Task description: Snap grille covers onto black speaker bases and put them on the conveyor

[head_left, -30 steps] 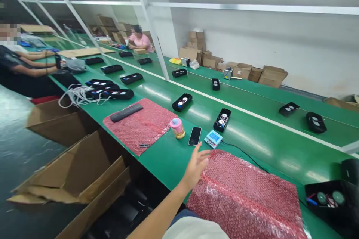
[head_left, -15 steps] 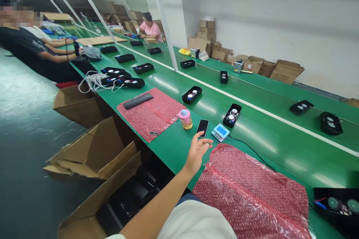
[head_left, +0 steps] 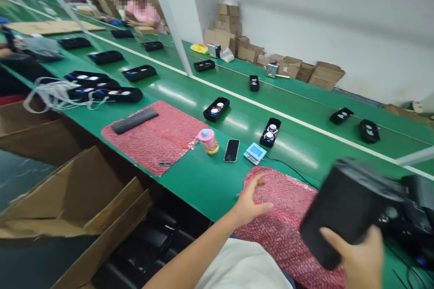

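Note:
My right hand (head_left: 361, 253) grips a black box-shaped housing (head_left: 342, 207), somewhat blurred, above the right part of the red bubble wrap (head_left: 281, 235). My left hand (head_left: 251, 203) is over the wrap's left edge, fingers apart and holding nothing. Beyond it lie a small light-blue device with a screen (head_left: 255, 153), a phone (head_left: 232, 151) and a jar with a pink lid (head_left: 208, 141). An open black case with two round white parts (head_left: 270, 132) rests behind the device.
Another bubble wrap sheet (head_left: 152, 137) with a dark bar (head_left: 134, 121) lies left. More black cases (head_left: 139, 72) and white cables (head_left: 54, 92) are along the green table (head_left: 190, 185). Cardboard boxes (head_left: 84, 189) stand lower left. A person in pink (head_left: 144, 12) sits across.
The view has turned right. My right hand has come into view with the black housing. My left hand has moved from beside the phone to over the near bubble wrap.

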The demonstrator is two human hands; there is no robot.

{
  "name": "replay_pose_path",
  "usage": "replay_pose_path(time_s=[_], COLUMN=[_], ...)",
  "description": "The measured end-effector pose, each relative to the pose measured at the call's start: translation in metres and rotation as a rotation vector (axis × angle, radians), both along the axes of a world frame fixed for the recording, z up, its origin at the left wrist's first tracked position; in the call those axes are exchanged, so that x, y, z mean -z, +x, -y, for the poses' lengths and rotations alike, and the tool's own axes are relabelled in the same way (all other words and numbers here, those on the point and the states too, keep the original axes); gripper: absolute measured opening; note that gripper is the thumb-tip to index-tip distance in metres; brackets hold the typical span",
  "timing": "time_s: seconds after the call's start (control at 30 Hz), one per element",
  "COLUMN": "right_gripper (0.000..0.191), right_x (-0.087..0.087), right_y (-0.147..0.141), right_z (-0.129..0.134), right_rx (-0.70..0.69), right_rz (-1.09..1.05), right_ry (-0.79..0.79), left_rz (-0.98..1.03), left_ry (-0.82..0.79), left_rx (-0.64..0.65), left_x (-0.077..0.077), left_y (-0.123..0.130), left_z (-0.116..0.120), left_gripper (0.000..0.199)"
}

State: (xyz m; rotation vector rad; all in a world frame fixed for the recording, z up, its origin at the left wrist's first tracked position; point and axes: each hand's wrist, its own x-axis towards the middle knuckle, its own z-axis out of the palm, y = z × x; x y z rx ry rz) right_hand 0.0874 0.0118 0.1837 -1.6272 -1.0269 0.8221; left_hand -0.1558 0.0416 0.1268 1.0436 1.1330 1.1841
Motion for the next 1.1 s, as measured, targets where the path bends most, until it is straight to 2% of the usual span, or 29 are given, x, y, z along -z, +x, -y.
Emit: replay_pose_path(time_s=[0.07, 0.1, 0.2, 0.33, 0.4, 0.47, 0.63, 0.77, 0.93, 1.1], right_gripper=[0.091, 0.091, 0.080, 0.054, 0.049, 0.054, 0.062, 0.061, 0.050, 0.052], right_x=[0.018, 0.026, 0.043, 0.047, 0.046, 0.044, 0.039, 0.038, 0.034, 0.028], right_y=[-0.025, -0.038, -0.064, -0.061, -0.054, -0.052, -0.062, -0.069, -0.072, -0.080], right_z=[-0.002, 0.000, 0.010, 0.018, 0.013, 0.008, 0.009, 0.023, 0.032, 0.039], right_rx=[-0.056, -0.104, -0.241, -0.377, -0.363, -0.351, -0.343, -0.281, -0.246, -0.267], right_rz=[-0.097, -0.155, -0.313, -0.572, -0.708, -0.850, -1.028, -0.991, -0.961, -0.987], right_ry=[-0.107, -0.154, -0.232, -0.251, -0.225, -0.216, -0.189, -0.158, -0.171, -0.134], left_rz=[0.114, 0.211, 0.532, 0.751, 0.831, 0.897, 0.970, 1.006, 1.086, 0.954], left_ry=[-0.045, -0.069, -0.192, -0.385, -0.445, -0.473, -0.489, -0.528, -0.571, -0.542], left_rx=[0.142, 0.199, 0.320, 0.418, 0.492, 0.562, 0.635, 0.685, 0.737, 0.686], left_x=[0.008, 0.012, 0.024, 0.037, 0.042, 0.045, 0.047, 0.051, 0.061, 0.057], left_y=[0.017, 0.023, 0.028, 0.014, 0.011, 0.013, 0.020, 0.018, 0.015, 0.006], left_z=[0.000, 0.001, 0.004, 0.010, 0.013, 0.016, 0.025, 0.032, 0.041, 0.046], left_gripper=[0.099, 0.102, 0.088, 0.057, 0.058, 0.062, 0.050, 0.049, 0.050, 0.048])
